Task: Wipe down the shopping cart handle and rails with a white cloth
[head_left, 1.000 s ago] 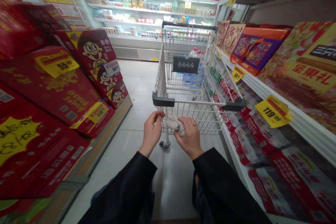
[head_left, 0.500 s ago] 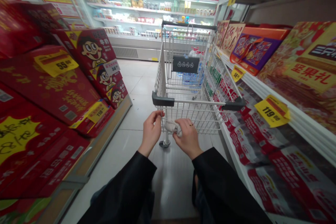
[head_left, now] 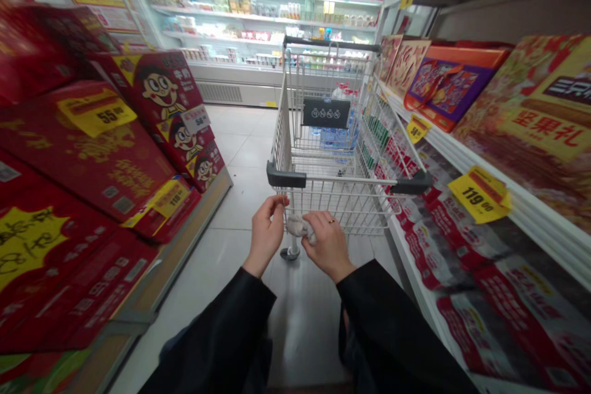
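A wire shopping cart stands in front of me, its near bar capped by dark grey corner grips. My left hand is closed at the cart's near left corner, fingertips curled round its wires just below the grip. In my right hand is a crumpled grey cloth, pressed against the wires of the cart's near end, a little right of my left hand. A ring shows on one right finger. The fingertips behind the cloth are hidden.
Stacked red gift boxes line the left on a low platform. At right, a shelf with boxes and packs runs close beside the cart. A lit refrigerated case stands at the back. Bottled-water packs show through the cart's wires.
My right hand and the cloth have shifted slightly left and down along the wires, closer to my left hand. My left hand keeps its place on the cart.
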Tool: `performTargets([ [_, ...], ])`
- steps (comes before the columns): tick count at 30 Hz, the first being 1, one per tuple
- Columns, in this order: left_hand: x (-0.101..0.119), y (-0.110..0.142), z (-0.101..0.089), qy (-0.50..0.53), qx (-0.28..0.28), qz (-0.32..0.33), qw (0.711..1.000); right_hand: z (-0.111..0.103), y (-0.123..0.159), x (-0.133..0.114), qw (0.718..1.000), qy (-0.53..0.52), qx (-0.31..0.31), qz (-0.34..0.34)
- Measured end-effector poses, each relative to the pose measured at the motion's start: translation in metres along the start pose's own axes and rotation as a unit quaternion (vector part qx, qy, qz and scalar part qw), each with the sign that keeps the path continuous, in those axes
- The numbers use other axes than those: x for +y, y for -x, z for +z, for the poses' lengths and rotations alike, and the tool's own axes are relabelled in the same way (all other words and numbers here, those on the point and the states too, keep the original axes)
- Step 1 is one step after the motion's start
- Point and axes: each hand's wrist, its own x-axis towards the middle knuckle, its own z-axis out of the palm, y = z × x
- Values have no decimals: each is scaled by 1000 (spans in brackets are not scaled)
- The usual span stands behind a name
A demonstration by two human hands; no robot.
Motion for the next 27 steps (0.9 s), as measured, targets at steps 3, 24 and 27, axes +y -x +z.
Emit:
performTargets([
  [3, 0, -1, 0, 1, -1, 0, 1000, -3, 0, 0, 1000, -2, 26, -4],
  [24, -4, -3, -1, -7, 1, 5, 1000, -9, 1, 8, 1000, 5, 15, 0],
  [27, -5, -3, 0, -8, 0, 6, 1000, -10, 0, 6, 999, -4, 49, -9],
])
